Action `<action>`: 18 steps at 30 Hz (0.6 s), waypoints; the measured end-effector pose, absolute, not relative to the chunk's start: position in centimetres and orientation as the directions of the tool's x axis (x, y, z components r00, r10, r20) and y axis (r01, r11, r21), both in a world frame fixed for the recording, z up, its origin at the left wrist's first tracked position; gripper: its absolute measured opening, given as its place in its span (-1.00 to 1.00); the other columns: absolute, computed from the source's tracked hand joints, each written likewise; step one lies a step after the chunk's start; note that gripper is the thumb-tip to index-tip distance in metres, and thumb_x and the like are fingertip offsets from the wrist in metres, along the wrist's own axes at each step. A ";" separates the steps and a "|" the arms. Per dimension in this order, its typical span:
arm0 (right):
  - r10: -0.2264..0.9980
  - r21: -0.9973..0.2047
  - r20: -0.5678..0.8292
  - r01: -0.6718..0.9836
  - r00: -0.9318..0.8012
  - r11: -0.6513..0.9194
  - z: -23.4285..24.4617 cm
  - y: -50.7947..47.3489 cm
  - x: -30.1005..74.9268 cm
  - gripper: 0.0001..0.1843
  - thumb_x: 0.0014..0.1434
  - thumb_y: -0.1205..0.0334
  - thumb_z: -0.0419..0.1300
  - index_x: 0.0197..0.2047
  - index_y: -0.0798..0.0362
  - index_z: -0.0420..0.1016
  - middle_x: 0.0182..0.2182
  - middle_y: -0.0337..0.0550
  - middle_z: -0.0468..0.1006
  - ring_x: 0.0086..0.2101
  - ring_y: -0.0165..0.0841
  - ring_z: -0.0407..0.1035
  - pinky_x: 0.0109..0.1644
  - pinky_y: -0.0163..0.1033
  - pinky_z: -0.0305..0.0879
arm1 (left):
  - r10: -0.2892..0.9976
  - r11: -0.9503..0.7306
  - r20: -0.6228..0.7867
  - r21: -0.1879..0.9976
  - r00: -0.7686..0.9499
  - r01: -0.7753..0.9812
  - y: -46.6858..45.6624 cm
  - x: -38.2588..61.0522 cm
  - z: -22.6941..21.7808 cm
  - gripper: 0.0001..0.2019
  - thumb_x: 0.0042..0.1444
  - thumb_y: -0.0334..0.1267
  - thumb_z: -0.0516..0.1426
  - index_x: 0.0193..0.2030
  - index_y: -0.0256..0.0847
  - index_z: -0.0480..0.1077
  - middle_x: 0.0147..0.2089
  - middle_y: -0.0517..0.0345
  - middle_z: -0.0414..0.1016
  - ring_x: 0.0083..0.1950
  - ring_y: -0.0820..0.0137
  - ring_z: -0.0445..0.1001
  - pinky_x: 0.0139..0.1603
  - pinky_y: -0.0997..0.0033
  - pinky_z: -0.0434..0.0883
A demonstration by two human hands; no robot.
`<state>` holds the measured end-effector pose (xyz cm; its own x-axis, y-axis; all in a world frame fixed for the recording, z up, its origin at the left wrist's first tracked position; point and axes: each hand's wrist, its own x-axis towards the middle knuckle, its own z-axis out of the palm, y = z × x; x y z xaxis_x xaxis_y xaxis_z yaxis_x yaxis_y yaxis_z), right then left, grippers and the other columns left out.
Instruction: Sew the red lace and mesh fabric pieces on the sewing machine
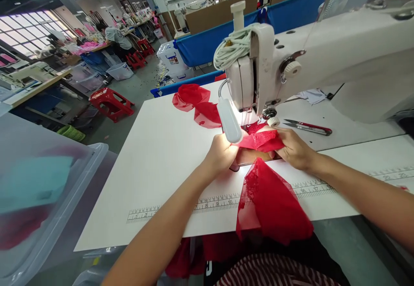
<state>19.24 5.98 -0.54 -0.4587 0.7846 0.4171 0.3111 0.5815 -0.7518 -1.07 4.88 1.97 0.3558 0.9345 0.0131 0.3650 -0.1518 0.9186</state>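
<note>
A strip of red lace fabric (261, 141) is stretched between my two hands, right in front of the needle area of a white sewing machine (246, 83). My left hand (222, 150) grips its left end, with the fingertips partly hidden behind the small lamp (229, 122). On the other side, my right hand (293, 147) is closed on the right end. Some of the red cloth lies under the machine head. Closer to me, another red mesh and lace piece (274, 202) hangs over the table's front edge.
Red mesh pieces (194, 100) lie on the white table (145, 156) behind my left hand. Thread snips (308, 127) with a red handle rest right of the needle. At the left stands a clear plastic bin (93, 156); a red stool (111, 103) is on the floor beyond.
</note>
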 end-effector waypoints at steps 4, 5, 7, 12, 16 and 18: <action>0.812 -0.787 0.387 0.302 -0.436 0.537 -0.2 5.6 19.3 -0.87 -0.05 0.41 0.01 -0.51 -0.01 0.29 -0.55 -0.25 0.40 -0.52 -0.40 0.30 -0.46 -0.27 0.25 | 0.912 -0.232 0.039 0.869 0.407 0.437 4.8 -1.3 2.8 -0.84 0.07 -0.43 -0.06 -0.46 -0.20 0.27 -0.53 0.22 0.31 -0.48 0.44 0.35 -0.45 0.42 0.36; 0.815 -0.785 0.393 0.306 -0.427 0.539 -0.1 5.6 19.3 -0.87 -0.04 0.41 0.01 -0.48 -0.02 0.29 -0.56 -0.26 0.41 -0.54 -0.40 0.30 -0.46 -0.27 0.26 | 0.907 -0.261 0.049 0.846 0.419 0.465 4.8 -1.4 2.9 -0.86 0.03 -0.44 -0.04 -0.47 -0.20 0.25 -0.52 0.23 0.29 -0.48 0.45 0.32 -0.45 0.43 0.34; 0.806 -0.749 0.432 0.337 -0.405 0.570 -0.2 5.5 19.3 -0.87 0.01 0.39 -0.01 -0.45 -0.04 0.25 -0.56 -0.26 0.42 -0.56 -0.39 0.30 -0.47 -0.26 0.26 | 0.887 -0.323 0.069 0.798 0.456 0.508 4.8 -1.5 2.8 -0.89 -0.06 -0.47 -0.02 -0.49 -0.19 0.21 -0.52 0.26 0.24 -0.48 0.47 0.28 -0.46 0.45 0.30; 0.749 -0.554 0.546 0.509 -0.375 0.659 -0.3 5.6 19.4 -0.88 0.18 0.24 -0.03 -0.39 -0.05 0.25 -0.53 -0.19 0.44 -0.52 -0.34 0.31 -0.44 -0.20 0.22 | 0.875 -0.460 0.234 0.674 0.423 0.578 4.9 -1.1 1.3 -0.82 -0.03 -0.38 0.07 -0.50 -0.16 0.08 -0.45 0.24 0.22 -0.42 0.45 0.22 -0.40 0.43 0.28; 0.690 -0.461 0.618 0.537 -0.377 0.707 -0.1 5.6 19.4 -0.83 0.26 0.21 -0.06 -0.37 -0.07 0.25 -0.52 -0.21 0.43 -0.52 -0.35 0.31 -0.43 -0.20 0.21 | 0.894 -0.448 0.322 0.666 0.311 0.596 5.0 -0.8 0.8 -0.75 -0.03 -0.44 0.04 -0.53 -0.14 -0.02 -0.51 0.26 0.14 -0.46 0.45 0.21 -0.42 0.42 0.25; 0.638 -0.421 0.686 0.525 -0.349 0.740 -0.2 5.6 19.4 -0.82 0.27 0.25 -0.05 -0.39 -0.08 0.21 -0.55 -0.26 0.38 -0.54 -0.37 0.29 -0.43 -0.22 0.21 | 0.921 -0.376 0.237 0.742 0.308 0.555 5.0 -1.0 1.2 -0.79 0.00 -0.49 -0.03 -0.52 -0.13 0.02 -0.59 0.29 0.14 -0.53 0.45 0.25 -0.44 0.41 0.27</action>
